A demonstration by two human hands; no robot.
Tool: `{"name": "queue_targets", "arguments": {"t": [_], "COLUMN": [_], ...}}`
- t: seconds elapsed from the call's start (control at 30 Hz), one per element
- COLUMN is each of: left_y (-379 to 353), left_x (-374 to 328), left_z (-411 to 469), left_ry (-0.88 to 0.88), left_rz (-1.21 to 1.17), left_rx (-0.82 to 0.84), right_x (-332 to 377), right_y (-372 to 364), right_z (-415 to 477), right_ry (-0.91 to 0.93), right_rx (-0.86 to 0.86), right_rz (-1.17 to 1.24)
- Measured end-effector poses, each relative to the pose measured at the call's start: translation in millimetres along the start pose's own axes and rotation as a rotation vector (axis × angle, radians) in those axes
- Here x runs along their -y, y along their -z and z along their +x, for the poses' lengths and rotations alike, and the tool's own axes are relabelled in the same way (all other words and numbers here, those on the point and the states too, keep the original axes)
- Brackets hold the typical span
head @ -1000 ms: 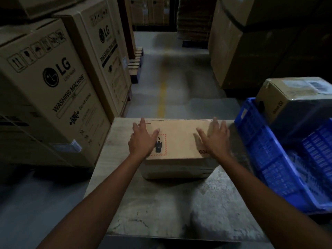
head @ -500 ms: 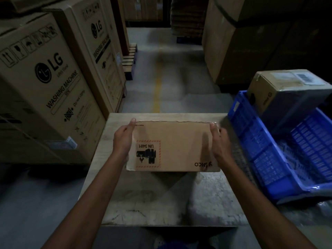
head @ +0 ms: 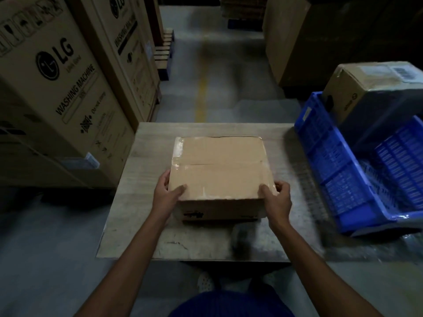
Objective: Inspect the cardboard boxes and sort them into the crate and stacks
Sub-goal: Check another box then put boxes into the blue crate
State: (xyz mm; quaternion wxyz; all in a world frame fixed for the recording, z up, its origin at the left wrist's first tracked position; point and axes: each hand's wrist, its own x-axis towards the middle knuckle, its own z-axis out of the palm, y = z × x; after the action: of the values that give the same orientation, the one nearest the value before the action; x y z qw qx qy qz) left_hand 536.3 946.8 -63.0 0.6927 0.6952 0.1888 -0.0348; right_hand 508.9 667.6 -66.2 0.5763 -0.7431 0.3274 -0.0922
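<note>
Nearest first.

1. Left hand [head: 166, 193]: thumb on top, fingers curled round the near left corner of the box [head: 219, 170]. Right hand [head: 278, 197]: the same hold on the near right corner. Risk: both grips sit at the near edge only, so a lift from here would likely let the far end sag or swing down.

2. Box: flat on the table [head: 146, 202], about the middle, taped seam up. Risk: the tape looks glossy at the left end, and a thumb may slide on it. In this dim light a dent or tear could pass unseen.

3. Table: worn top. The box's near face carries a dark label, too blurred to read.

4. Crate [head: 332, 170]: blue, just right of the table, tilted. What props it cannot be told. Risk: a box dropped in could rock it.

5. Second box [head: 366, 88]: perched at the crate's far end, leaning. Risk: a knock to the crate may tip it.

6. Cartons [head: 64, 88]: tall, close on the left. Risk: a wide swing that way would strike them.
</note>
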Motion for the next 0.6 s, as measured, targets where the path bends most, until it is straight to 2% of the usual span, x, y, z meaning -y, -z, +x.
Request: {"name": "queue_targets", "arguments": {"t": [0.1, 0.17, 0.2, 0.27, 0.33, 0.43, 0.6], "left_y": [0.5, 2.0, 1.7, -6.2, -20.5, -36.0, -40.3], "left_x": [7.3, 9.0, 9.2, 6.5, 0.6, 5.3, 13.2], "left_z": [-2.4, -0.7, 0.3, 2.2, 5.9, 12.1, 14.7], "left_ry": [-0.031, -0.151, -0.265, -0.55, -0.662, -0.524, -0.446], "left_rz": [0.183, 0.454, 0.66, 0.977, 1.162, 1.394, 1.484], "left_rx": [-0.002, -0.022, -0.043, -0.039, 0.075, 0.24, 0.263], "right_x": [-9.1, -4.9, -2.6, 2.7, 11.5, 17.9, 18.0], "right_y": [-0.8, -1.5, -2.6, -8.4, -18.9, -32.9, -34.8], "right_z": [-4.3, -2.2, -0.8, 1.6, 4.1, 9.1, 10.5], "right_ry": [-0.002, 0.024, 0.104, 0.38, 0.601, 0.629, 0.596], "right_rx": [-0.002, 0.015, 0.024, 0.073, 0.223, 0.454, 0.496], "right_rz": [-0.066, -0.18, -0.294, -0.568, -0.827, -1.139, -1.243]}}
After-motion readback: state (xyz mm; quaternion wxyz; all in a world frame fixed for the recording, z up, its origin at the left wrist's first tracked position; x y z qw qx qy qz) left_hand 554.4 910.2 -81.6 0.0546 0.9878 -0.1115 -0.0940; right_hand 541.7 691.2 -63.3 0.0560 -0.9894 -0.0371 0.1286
